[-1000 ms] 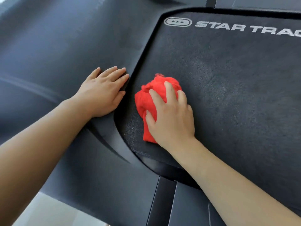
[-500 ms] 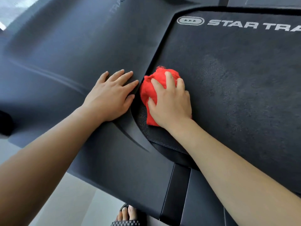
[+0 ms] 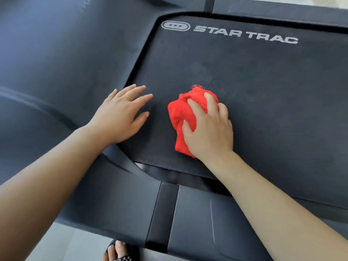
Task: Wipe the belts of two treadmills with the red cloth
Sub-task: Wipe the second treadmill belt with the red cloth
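Note:
The black treadmill belt (image 3: 263, 95), printed STAR TRAC in white, fills the right and middle of the head view. A bunched red cloth (image 3: 178, 117) lies on it near its left rear corner. My right hand (image 3: 210, 132) holds the cloth from above, fingers curled over the wad and thumb dug into its side. My left hand (image 3: 120, 113) lies flat to the left of the cloth, fingers straight, fingertips on the belt and palm over the belt's left edge. A hand's width of bare belt separates the two hands.
A dark grey side cover (image 3: 62, 63) runs along the belt's left. The rear end cap (image 3: 188, 213) crosses below my arms. Pale floor (image 3: 54, 242) and a sandalled foot (image 3: 116, 251) show at the bottom left.
My right hand has slid the red cloth to the right, away from the belt's left edge. My left hand has shifted from the side cover onto the belt's edge.

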A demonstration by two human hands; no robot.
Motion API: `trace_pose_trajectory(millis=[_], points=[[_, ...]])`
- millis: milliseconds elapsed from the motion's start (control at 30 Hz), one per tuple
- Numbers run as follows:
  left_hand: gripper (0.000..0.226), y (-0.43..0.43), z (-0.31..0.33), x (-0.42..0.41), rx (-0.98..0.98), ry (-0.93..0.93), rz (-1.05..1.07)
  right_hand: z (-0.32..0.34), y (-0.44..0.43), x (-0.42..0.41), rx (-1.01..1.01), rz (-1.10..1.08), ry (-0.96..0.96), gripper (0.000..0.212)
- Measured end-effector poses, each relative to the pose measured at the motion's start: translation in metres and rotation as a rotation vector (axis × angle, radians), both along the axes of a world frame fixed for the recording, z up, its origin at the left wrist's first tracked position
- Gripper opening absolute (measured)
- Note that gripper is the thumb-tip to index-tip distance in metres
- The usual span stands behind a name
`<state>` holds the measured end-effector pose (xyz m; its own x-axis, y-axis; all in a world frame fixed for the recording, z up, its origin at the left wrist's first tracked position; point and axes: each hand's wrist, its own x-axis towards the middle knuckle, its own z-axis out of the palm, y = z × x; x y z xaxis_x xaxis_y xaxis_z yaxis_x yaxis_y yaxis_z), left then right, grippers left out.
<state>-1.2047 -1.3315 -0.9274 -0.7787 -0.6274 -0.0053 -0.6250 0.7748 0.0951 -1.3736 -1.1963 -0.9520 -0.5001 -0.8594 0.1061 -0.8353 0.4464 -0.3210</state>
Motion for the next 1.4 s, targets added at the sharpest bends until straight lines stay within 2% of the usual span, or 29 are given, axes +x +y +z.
trace_pose_trajectory(millis=[100,200,367,633,800,933,1067,1267,1333,1400], points=[[0.053,0.003,-0.006,-0.016,0.052,0.005,-0.032,0.006,-0.013,-0.029,0.006,-0.077,-0.016,0.053],[0.054,0.004,-0.013,-0.031,0.098,0.04,-0.037,0.005,0.001,-0.033,-0.012,-0.043,-0.002,0.053],[0.052,0.01,-0.033,-0.051,0.142,0.132,0.058,-0.005,0.016,-0.023,-0.018,-0.068,0.043,0.057],[0.063,0.011,-0.037,-0.052,0.099,0.166,0.059,0.0,-0.078,-0.064,-0.042,-0.087,0.007,0.056],[0.054,0.01,-0.034,-0.054,0.126,0.156,0.051,0.003,-0.099,-0.079,-0.012,-0.048,-0.005,0.054],[0.054,0.015,-0.024,-0.067,0.158,0.21,-0.05,0.003,-0.061,-0.068,-0.057,-0.075,0.003,0.052],[0.051,0.024,-0.022,-0.101,0.182,0.204,-0.206,0.001,0.013,-0.059,-0.088,-0.169,0.003,0.053],[0.05,0.048,-0.027,-0.177,0.209,0.2,-0.37,0.0,0.115,-0.086,-0.097,-0.52,0.026,0.051],[0.05,0.063,-0.031,-0.188,0.249,0.209,-0.39,0.002,0.136,-0.098,-0.079,-0.644,0.019,0.052],[0.05,0.073,-0.038,-0.191,0.203,0.179,-0.419,0.003,0.142,-0.109,-0.046,-0.726,0.016,0.054]])
